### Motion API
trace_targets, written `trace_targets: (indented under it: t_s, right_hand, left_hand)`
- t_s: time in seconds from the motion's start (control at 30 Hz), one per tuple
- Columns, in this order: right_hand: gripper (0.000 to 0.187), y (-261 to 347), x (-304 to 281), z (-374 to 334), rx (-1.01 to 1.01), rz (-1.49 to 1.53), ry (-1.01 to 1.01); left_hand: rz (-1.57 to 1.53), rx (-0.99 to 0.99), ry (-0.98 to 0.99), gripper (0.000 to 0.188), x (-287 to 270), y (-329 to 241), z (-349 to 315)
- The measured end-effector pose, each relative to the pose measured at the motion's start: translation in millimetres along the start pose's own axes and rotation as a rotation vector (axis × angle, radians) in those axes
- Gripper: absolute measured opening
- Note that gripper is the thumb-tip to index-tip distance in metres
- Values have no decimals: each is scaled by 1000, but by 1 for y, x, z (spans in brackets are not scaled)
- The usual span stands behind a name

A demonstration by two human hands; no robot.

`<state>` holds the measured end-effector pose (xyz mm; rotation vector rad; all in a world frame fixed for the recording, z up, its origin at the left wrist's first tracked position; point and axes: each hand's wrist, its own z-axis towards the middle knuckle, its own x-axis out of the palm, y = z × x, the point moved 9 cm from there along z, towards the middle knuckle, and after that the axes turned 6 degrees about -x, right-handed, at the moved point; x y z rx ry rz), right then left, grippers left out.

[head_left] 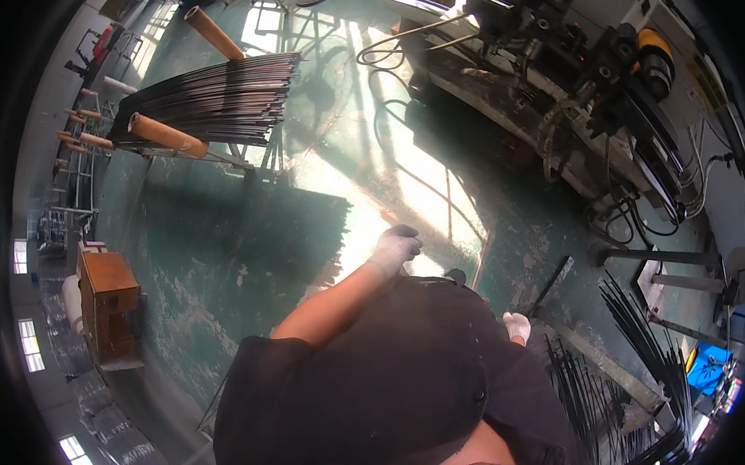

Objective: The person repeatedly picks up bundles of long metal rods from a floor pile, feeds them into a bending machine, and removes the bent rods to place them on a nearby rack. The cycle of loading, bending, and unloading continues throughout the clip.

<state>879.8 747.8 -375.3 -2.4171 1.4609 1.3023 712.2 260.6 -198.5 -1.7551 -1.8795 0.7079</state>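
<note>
My left hand (396, 248) wears a whitish glove with grey fingertips. It is in front of my dark shirt, over the sunlit floor, its fingers loosely curled and nothing visible in them. My right hand (516, 326), in a pale glove, hangs low beside my body on the right. Its fingers look closed; whatever they may hold is hidden. Close to it is a short dark bar (551, 284); whether the hand touches it I cannot tell. Long thin black strips (574, 382) stand in a bunch below the right hand.
At the upper left, a rack with brown tube-covered posts (167, 135) carries a bundle of long dark strips (209, 98). A long machine (541, 100) with hoses and cables fills the upper right. A wooden cabinet (109, 294) stands at left. More black strips (643, 329) lean at right.
</note>
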Motion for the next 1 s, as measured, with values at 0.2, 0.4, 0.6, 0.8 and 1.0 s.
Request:
trace_targets:
  t_s: [0.2,0.4,0.6,0.8,1.0]
  right_hand:
    - [46,276,-6,47,-332,-66,-98]
    - [46,469,28,42,-477,-186,-126]
    - [53,642,167,19,-621,-401,20]
    - [68,851,352,-28,-1016,-491,228]
    - [98,1040,511,-98,-1331,-758,271]
  left_hand:
    - [-128,81,-331,43,-240,4,26]
    - [-566,18,-554,31,-391,50,15]
    - [-925,-100,-571,30,-412,110,31]
    - [-1050,-183,-584,37,-469,122,64]
    - [-1004,-181,-756,34,-590,-9,62]
